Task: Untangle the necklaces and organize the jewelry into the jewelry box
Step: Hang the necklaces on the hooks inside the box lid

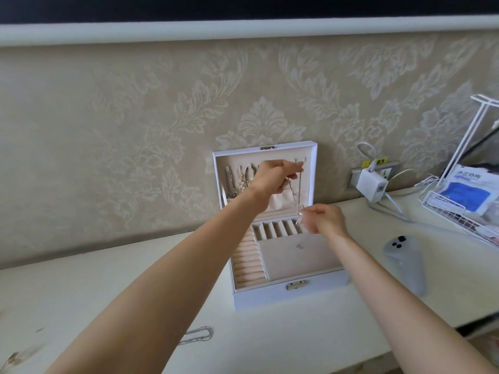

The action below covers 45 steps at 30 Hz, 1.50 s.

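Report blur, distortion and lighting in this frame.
Head view: the wide-angle lens bows the white wall ledge; light is soft and even, no hard glare; fingertips of the right hand are motion-blurred at the thin silver chain necklace; the frame corners are smeared, bottom left especially.

Beige damask wallpaper (108,103); white desk (81,279) against it; grey wall socket (392,168) right.

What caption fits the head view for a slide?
The left hand holds a thin necklace up at the lid hooks of the open jewelry box; the right hand pinches its lower end.
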Motion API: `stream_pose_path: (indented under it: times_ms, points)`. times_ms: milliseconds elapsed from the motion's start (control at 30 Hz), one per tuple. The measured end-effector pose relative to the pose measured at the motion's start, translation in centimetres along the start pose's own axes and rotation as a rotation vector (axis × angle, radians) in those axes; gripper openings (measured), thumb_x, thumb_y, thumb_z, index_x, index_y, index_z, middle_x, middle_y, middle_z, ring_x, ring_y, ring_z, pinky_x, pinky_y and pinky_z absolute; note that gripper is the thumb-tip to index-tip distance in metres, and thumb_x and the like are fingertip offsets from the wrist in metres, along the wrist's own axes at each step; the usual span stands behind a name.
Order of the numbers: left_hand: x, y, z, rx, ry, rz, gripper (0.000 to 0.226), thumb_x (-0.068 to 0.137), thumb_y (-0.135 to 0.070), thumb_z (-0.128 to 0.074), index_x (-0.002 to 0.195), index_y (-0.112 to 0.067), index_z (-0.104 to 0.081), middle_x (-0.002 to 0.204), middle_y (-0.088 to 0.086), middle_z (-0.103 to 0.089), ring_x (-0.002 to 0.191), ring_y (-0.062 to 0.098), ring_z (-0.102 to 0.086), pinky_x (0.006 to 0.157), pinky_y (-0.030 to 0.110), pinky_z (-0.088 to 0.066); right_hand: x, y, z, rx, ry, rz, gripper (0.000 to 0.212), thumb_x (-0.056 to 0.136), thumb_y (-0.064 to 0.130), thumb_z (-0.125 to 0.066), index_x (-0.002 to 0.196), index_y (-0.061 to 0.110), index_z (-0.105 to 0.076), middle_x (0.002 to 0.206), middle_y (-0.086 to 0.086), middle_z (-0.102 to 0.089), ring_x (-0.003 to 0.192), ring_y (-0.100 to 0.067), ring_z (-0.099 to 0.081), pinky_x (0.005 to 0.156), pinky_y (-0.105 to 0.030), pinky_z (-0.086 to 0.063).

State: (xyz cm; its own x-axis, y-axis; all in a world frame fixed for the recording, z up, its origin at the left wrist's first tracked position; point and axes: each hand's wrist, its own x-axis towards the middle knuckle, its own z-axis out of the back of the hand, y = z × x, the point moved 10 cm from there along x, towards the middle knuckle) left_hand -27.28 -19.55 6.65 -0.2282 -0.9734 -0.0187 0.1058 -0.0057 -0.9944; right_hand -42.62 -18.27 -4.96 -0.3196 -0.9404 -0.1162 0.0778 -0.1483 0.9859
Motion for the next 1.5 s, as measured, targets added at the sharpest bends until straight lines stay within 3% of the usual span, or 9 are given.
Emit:
stream_pose_path:
  times_ms: [300, 400, 467, 600, 700, 1033, 1167, 1333, 1500]
  points:
    - [0.7, 6.0, 1.0, 0.281, -0.042, 0.134, 0.012, 0.09, -0.015, -0.061, 0.079, -0.01, -0.058, 0.071, 0.001, -0.056, 0.06, 0.01, -0.047, 0.047, 0.012, -0.038, 0.5, 2.6, 0.0, 0.012, 0.012, 0.087, 0.02, 0.083, -0.01, -0.062, 0.092, 0.004, -0.072, 0.079, -0.008, -0.067, 0.063, -0.014, -0.061, 0.055, -0.014, -0.054]
    - [1.2, 7.3, 1.5, 0.546, -0.088, 0.143, 0.021, 0.088, -0.018, -0.063, 0.107, -0.009, -0.059, 0.101, 0.006, -0.06, 0.091, 0.021, -0.058, 0.076, 0.027, -0.048, 0.8, 3.8, -0.4, -0.043, 0.036, 0.139, 0.021, 0.084, -0.01, -0.06, 0.093, 0.004, -0.072, 0.085, -0.006, -0.068, 0.067, -0.013, -0.062, 0.062, -0.016, -0.055]
    - [1.6, 6.7, 1.3, 0.566, -0.12, 0.046, 0.032, 0.087, -0.015, -0.065, 0.117, -0.011, -0.055, 0.114, 0.008, -0.059, 0.099, 0.025, -0.059, 0.082, 0.031, -0.049, 1.1, 4.6, -0.9, -0.089, 0.061, 0.172, 0.021, 0.084, -0.01, -0.06, 0.089, 0.007, -0.072, 0.083, -0.006, -0.069, 0.064, -0.014, -0.061, 0.064, -0.018, -0.054]
    - [2.3, 5.7, -0.5, 0.367, -0.047, -0.078, 0.029, 0.089, -0.006, -0.062, 0.117, -0.003, -0.055, 0.1, 0.012, -0.065, 0.064, 0.016, -0.063, 0.058, 0.021, -0.054, 1.7, 6.1, -2.3, -0.15, 0.121, 0.229, 0.02, 0.081, -0.013, -0.06, 0.084, 0.003, -0.07, 0.076, -0.008, -0.067, 0.057, -0.015, -0.059, 0.053, -0.016, -0.052]
    - [2.8, 5.8, -0.6, 0.183, -0.061, -0.05, 0.013, 0.091, -0.003, -0.058, 0.103, 0.002, -0.057, 0.078, 0.01, -0.065, 0.049, 0.007, -0.062, 0.054, 0.022, -0.056, 2.1, 7.3, -2.6, -0.159, 0.133, 0.281, 0.015, 0.078, -0.014, -0.064, 0.08, 0.001, -0.066, 0.071, -0.009, -0.063, 0.058, -0.015, -0.058, 0.051, -0.016, -0.05]
    - [4.4, 6.5, -1.0, -0.283, -0.161, 0.034, 0.011, 0.096, -0.001, -0.048, 0.089, 0.003, -0.056, 0.074, 0.018, -0.066, 0.056, 0.019, -0.068, 0.061, 0.029, -0.059, 4.3, 10.1, -1.6, -0.241, -0.068, 0.468, 0.04, 0.071, -0.009, -0.072, 0.069, 0.028, -0.058, 0.072, 0.006, -0.061, 0.072, -0.013, -0.058, 0.076, -0.034, -0.052]
    - [4.9, 6.4, -1.1, -0.385, -0.23, 0.041, 0.016, 0.096, 0.001, -0.046, 0.084, 0.001, -0.056, 0.072, 0.018, -0.066, 0.052, 0.017, -0.067, 0.056, 0.025, -0.057, 4.4, 11.6, -1.4, -0.232, -0.153, 0.561, 0.035, 0.076, -0.006, -0.067, 0.067, 0.026, -0.053, 0.068, 0.012, -0.058, 0.065, -0.006, -0.054, 0.07, -0.027, -0.048]
    - [5.2, 6.2, -0.8, -0.459, -0.314, 0.057, 0.02, 0.095, 0.004, -0.046, 0.076, 0.002, -0.055, 0.063, 0.013, -0.062, 0.043, 0.014, -0.063, 0.049, 0.023, -0.055, 4.4, 12.1, -1.5, -0.152, -0.249, 0.62, 0.036, 0.074, 0.0, -0.06, 0.062, 0.031, -0.046, 0.063, 0.012, -0.056, 0.066, -0.024, -0.062, 0.068, -0.046, -0.053]
    - [5.7, 6.7, -0.5, -0.451, -0.343, 0.069, 0.023, 0.095, 0.002, -0.049, 0.074, -0.002, -0.057, 0.063, 0.009, -0.062, 0.044, 0.012, -0.063, 0.049, 0.023, -0.056, 5.0, 12.3, -1.8, -0.124, -0.324, 0.676, 0.034, 0.073, 0.004, -0.056, 0.063, 0.035, -0.047, 0.062, 0.01, -0.057, 0.062, -0.027, -0.062, 0.063, -0.05, -0.051]
